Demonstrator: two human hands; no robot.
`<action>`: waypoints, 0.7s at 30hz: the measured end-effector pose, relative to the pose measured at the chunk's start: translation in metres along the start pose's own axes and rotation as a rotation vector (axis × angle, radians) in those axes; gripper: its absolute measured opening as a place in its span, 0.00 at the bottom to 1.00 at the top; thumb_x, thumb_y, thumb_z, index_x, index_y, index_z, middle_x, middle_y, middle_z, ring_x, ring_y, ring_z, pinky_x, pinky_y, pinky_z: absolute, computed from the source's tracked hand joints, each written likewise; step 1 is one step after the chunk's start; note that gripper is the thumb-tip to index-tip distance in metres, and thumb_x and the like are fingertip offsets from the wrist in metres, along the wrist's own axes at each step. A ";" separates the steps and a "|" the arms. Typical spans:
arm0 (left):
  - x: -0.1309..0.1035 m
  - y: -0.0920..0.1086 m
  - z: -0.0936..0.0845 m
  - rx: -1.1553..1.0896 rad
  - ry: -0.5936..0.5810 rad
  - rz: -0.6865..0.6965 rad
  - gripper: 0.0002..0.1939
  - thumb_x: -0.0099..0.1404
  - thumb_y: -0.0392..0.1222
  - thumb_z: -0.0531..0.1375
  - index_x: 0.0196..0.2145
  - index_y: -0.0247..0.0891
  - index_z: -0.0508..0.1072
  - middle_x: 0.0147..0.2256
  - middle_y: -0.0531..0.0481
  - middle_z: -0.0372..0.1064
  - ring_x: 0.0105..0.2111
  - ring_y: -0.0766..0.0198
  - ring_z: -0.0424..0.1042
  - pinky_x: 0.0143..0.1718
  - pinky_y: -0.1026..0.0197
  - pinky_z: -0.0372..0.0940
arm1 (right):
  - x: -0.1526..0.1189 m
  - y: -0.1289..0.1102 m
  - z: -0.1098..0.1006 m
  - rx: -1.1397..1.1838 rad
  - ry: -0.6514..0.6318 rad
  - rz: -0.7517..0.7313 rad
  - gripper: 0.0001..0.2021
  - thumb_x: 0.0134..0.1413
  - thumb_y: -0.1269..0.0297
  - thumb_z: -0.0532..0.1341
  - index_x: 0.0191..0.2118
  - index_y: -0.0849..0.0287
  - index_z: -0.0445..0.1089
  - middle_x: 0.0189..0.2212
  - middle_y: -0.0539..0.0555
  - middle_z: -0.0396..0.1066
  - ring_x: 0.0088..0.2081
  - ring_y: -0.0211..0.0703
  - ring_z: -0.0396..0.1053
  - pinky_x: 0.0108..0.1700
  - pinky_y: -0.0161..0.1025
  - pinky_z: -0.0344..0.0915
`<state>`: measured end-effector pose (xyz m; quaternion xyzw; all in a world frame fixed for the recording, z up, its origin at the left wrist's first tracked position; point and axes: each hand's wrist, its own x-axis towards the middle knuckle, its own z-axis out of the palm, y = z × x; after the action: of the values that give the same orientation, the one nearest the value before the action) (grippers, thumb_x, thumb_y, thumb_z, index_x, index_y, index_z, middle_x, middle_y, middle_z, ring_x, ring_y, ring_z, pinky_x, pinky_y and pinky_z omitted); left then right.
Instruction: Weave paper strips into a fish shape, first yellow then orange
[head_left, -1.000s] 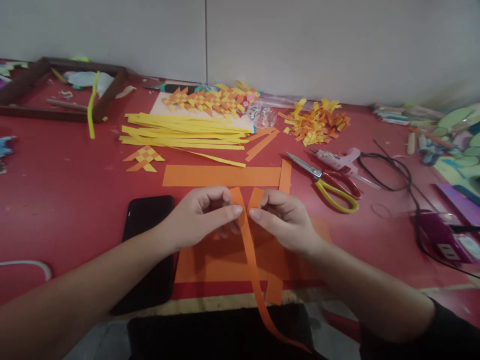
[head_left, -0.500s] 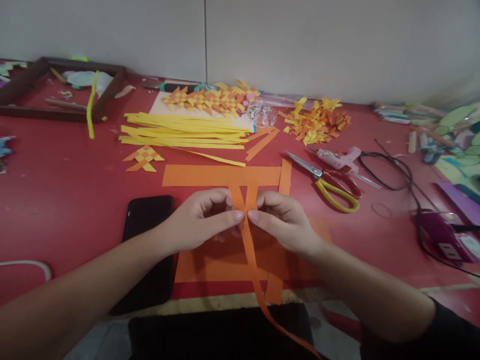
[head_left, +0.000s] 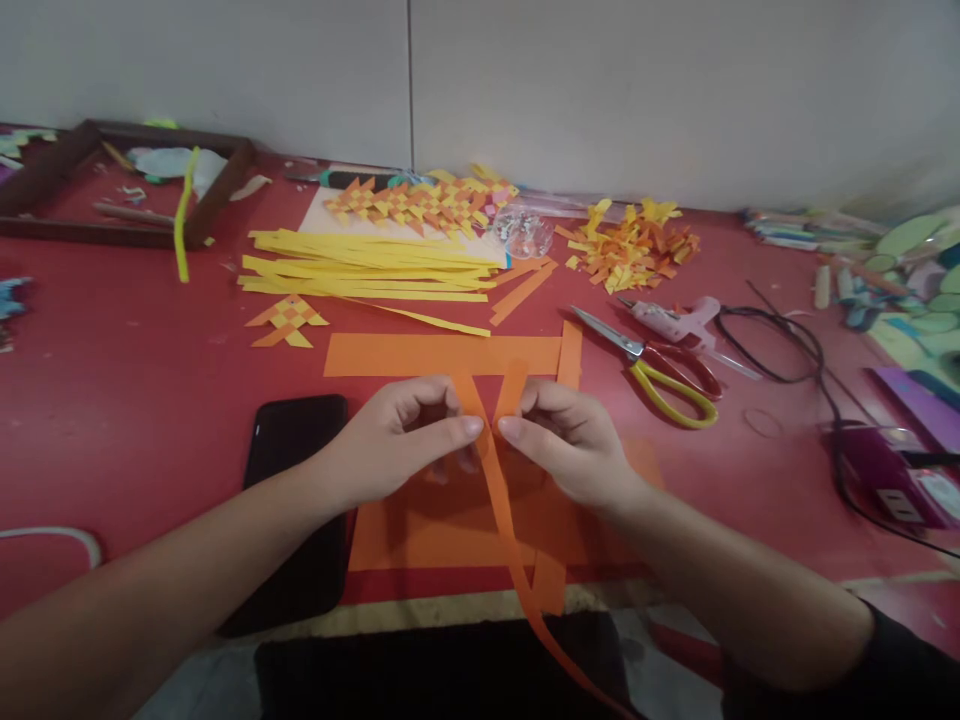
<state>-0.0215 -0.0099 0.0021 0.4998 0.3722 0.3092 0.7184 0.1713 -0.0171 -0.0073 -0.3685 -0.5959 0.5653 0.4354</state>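
Note:
My left hand (head_left: 397, 437) pinches an orange paper strip (head_left: 502, 515) between thumb and fingers. The strip's lower end trails down past the table's front edge. Just to the right, my right hand (head_left: 577, 445) pinches a short upright orange paper piece (head_left: 513, 385). Between the two thumbs the paper parts in a V with a narrow gap; whether the pieces still join lower down I cannot tell. Beneath both hands lie orange paper sheets (head_left: 435, 545), and beyond them a wide orange band (head_left: 442, 355). A black phone (head_left: 301, 430) is under my left forearm.
Scissors (head_left: 645, 365) and a pink glue gun (head_left: 679, 320) with a black cord lie at the right. Yellow strips (head_left: 367, 265), a woven paper fish (head_left: 289, 322), several joined woven shapes (head_left: 420, 202) and orange-yellow scraps (head_left: 630, 245) lie farther back. A brown frame (head_left: 45, 225) stands left.
My thumbs have moved slightly apart, and a gap has opened between the orange pieces. The right piece now leans to the right.

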 end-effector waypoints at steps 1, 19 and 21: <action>0.000 0.000 0.000 0.002 -0.012 0.002 0.10 0.64 0.42 0.62 0.28 0.35 0.70 0.24 0.54 0.73 0.23 0.71 0.71 0.24 0.70 0.68 | 0.000 0.000 0.000 0.013 0.002 -0.003 0.11 0.56 0.63 0.63 0.26 0.58 0.64 0.21 0.46 0.60 0.22 0.32 0.55 0.24 0.33 0.54; -0.004 0.000 0.000 0.024 -0.085 -0.006 0.06 0.62 0.37 0.64 0.28 0.36 0.72 0.24 0.57 0.72 0.22 0.74 0.70 0.19 0.75 0.65 | -0.001 -0.003 0.001 0.072 -0.070 0.043 0.11 0.56 0.65 0.63 0.25 0.59 0.64 0.18 0.43 0.57 0.20 0.29 0.51 0.21 0.31 0.50; -0.003 -0.001 0.000 0.012 -0.083 0.002 0.06 0.64 0.39 0.62 0.29 0.36 0.72 0.24 0.56 0.72 0.22 0.73 0.71 0.19 0.75 0.65 | 0.000 -0.002 0.001 0.078 -0.066 0.023 0.11 0.56 0.66 0.63 0.25 0.59 0.64 0.19 0.44 0.58 0.20 0.29 0.52 0.21 0.31 0.51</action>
<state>-0.0232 -0.0127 0.0018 0.5169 0.3436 0.2866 0.7298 0.1702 -0.0175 -0.0048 -0.3393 -0.5832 0.6048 0.4231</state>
